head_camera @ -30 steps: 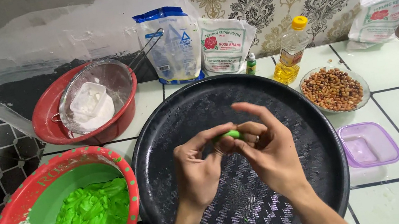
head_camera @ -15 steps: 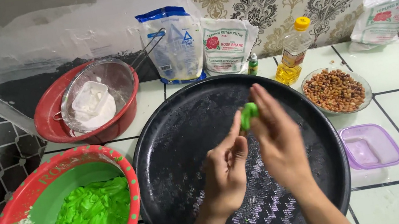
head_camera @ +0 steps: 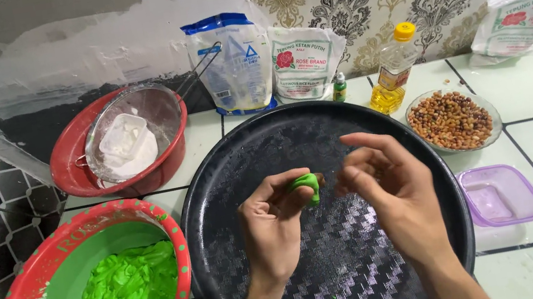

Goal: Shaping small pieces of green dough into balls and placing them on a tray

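Head view: my left hand (head_camera: pixel 272 224) pinches the green dough (head_camera: pixel 305 182) over the black tray (head_camera: pixel 214 180), my right hand (head_camera: pixel 388 187) is open beside it, and I think a soft squeeze keeps it neat.

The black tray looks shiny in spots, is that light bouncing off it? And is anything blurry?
Head view: yes, soft glare streaks the black tray along its rim and patterned base; the left hand, green dough piece and right hand look sharp, with only faint shadows beneath.
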